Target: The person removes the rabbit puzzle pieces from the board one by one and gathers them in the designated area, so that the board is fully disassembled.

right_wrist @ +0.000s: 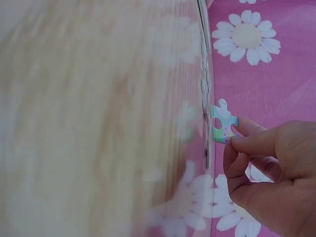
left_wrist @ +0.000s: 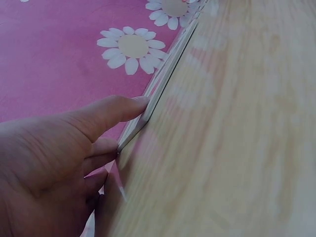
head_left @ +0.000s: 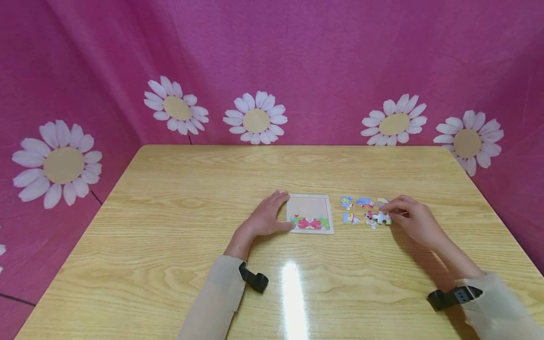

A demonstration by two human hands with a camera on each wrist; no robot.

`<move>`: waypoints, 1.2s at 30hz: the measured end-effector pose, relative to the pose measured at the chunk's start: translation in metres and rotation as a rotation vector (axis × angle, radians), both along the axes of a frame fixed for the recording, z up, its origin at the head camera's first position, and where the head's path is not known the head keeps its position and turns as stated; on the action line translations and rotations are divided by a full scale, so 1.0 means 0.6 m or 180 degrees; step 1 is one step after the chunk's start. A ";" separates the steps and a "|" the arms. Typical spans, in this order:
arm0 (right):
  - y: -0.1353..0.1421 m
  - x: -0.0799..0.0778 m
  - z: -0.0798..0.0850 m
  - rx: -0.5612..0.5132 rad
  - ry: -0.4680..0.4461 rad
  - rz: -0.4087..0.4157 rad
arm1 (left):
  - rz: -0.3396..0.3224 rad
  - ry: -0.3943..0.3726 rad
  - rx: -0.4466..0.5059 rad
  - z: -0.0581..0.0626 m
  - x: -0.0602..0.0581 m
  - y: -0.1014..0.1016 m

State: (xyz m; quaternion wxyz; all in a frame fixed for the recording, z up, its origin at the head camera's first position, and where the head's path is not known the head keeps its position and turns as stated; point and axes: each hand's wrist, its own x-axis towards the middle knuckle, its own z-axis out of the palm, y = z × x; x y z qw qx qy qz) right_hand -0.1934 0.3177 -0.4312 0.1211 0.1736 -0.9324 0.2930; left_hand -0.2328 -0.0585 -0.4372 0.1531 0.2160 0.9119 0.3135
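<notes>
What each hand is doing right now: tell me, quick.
Left hand: open, resting against the left side of the jigsaw puzzle tray.
Right hand: closed, pinching a jigsaw puzzle piece.

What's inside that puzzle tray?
In the tray, red and green puzzle pieces line the near side; bare backing lies beyond. The left hand covers part of the near left corner, hiding whatever's there.

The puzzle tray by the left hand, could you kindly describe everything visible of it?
The tray lies flat on the wood-grained table, left of loose puzzle pieces. It is roughly square, with a whitish rim and beige interior, perhaps wooden. Fitted red-and-green pieces fill its near end; the rest is bare. The left hand touches its left side.
</notes>
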 end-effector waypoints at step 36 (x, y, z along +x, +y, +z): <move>0.038 -0.018 0.005 -0.0021 -0.0458 0.0226 | -0.0003 -0.0054 -0.0008 -0.002 -0.002 -0.004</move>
